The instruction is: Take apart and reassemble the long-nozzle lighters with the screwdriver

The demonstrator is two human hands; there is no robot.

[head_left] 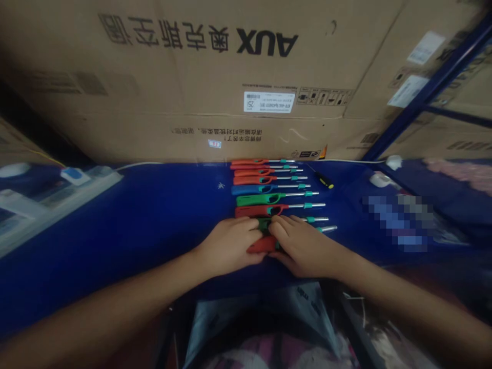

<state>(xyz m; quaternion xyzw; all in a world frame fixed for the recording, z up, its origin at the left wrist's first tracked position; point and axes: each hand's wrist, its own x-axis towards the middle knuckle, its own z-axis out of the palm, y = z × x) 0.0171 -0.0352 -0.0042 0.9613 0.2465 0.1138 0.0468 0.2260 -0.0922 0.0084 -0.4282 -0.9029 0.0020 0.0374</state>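
Several long-necked gas lighters lie side by side on a blue tabletop, handles to the left and metal tubes to the right. The nearest is a red lighter (pixel 263 245), with both hands closed around it. My left hand (pixel 232 245) grips its handle end, and my right hand (pixel 305 243) covers its trigger part. Just beyond it, a dark green lighter (pixel 264 224) is partly hidden under my fingers. Farther back come another red lighter (pixel 253 210), a bright green lighter (pixel 253 199), a blue lighter (pixel 246 189) and several orange-red lighters (pixel 248 180).
A large cardboard box (pixel 172 92) stands upright behind the row. A black-and-yellow screwdriver (pixel 324 180) lies right of the lighters. To the left is a pale strip (pixel 77 200) with a blue-and-white device (pixel 76 176). A blue metal post (pixel 426 97) slants at the right.
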